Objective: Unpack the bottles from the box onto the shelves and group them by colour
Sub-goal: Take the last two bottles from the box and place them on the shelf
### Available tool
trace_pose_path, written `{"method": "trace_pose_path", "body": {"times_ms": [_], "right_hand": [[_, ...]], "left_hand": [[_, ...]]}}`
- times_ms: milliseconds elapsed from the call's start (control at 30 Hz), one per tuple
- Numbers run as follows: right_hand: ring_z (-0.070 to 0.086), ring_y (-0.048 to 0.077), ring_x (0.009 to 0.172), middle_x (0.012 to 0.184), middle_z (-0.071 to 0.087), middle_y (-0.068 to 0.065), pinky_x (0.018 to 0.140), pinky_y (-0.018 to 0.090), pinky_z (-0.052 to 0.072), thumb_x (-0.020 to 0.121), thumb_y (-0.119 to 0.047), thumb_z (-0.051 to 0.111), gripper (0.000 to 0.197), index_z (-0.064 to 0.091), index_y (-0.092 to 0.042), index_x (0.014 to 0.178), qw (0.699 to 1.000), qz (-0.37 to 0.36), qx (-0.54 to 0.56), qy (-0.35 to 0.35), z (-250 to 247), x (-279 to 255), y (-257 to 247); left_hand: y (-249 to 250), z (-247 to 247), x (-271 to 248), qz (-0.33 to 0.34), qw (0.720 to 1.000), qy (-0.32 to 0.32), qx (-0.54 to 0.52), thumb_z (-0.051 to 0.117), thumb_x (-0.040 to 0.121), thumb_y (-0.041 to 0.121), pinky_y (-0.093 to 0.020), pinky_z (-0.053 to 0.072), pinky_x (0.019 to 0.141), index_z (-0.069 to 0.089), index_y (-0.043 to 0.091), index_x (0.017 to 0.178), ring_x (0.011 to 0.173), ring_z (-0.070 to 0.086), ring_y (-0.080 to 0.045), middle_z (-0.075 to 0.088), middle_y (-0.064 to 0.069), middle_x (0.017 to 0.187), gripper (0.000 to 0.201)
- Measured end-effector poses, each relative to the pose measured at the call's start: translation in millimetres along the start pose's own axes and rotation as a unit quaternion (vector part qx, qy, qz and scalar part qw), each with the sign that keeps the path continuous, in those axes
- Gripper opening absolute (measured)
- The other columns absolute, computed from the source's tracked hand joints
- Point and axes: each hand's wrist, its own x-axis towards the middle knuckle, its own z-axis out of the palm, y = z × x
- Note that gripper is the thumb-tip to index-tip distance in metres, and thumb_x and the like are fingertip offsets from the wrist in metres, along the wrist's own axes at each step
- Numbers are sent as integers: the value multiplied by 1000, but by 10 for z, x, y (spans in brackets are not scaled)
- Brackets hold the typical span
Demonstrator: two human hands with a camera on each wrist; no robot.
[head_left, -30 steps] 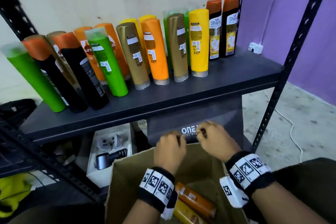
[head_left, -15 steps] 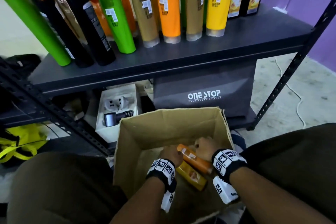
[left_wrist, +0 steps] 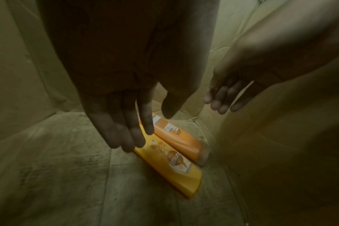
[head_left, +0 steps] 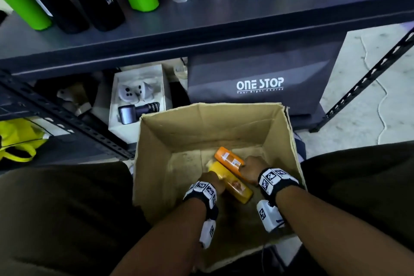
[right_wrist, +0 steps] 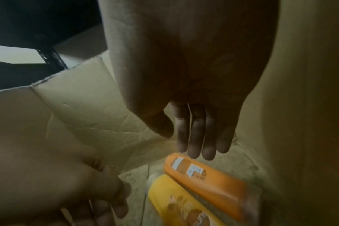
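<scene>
An open cardboard box (head_left: 156, 163) stands between my knees. Two bottles lie side by side on its floor: an orange bottle (head_left: 227, 158) (left_wrist: 181, 141) (right_wrist: 209, 178) and a yellow bottle (head_left: 235, 186) (left_wrist: 174, 166) (right_wrist: 174, 201). My left hand (head_left: 212, 182) (left_wrist: 149, 128) hovers over the yellow bottle, fingers straight, holding nothing. My right hand (head_left: 249, 168) (right_wrist: 184, 142) hangs just above the orange bottle, fingers extended and empty. Green, black, gold, orange and yellow bottles stand on the dark shelf (head_left: 201, 29) above.
Under the shelf sit a grey ONE STOP bag (head_left: 257, 83) and a white box of gadgets (head_left: 139, 101). A yellow bag (head_left: 18, 139) lies at left. A black rack upright (head_left: 367, 78) slants at right. My legs flank the box.
Both hands dropped from the box's far rim down inside it, to just above the two bottles. My head tilted down, so the shelf bottles slid toward the top of the view.
</scene>
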Motion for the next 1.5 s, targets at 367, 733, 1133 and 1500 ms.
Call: {"method": "trace_pose_path", "body": {"times_ms": [367,733,1133,1500], "right_hand": [[51,36,125,141,49,22,103,34,39,97,-27,55,48,48,-2,138,997,76,7,12,456,604,110],[36,35,141,156,34,16,117,44,31,94,-20,60,69,29,-19,156,990,57,125,34,797,932,211],[59,34,118,135,59,14,101,44,47,90,-32,71,55,49,-13,137,988,67,126,-57,942,1142,337],[62,22,98,116,62,3,89,37,47,84,-12,77,65,42,-22,137,951,-4,307,-31,912,877,185]], "left_hand": [[-59,408,471,-25,994,-70,-86,54,99,29,-27,39,73,58,15,75,109,66,-34,69,-12,103,28],[-48,781,780,-48,959,-79,-269,63,93,48,-31,48,84,69,21,110,110,66,-34,69,-13,124,33],[-281,894,820,-122,919,-60,-371,80,85,38,-45,50,103,50,3,140,123,60,-35,59,-18,139,72],[-376,579,744,-109,939,-64,-321,67,94,41,-45,50,101,28,7,144,121,61,-37,56,-19,140,71]]}}
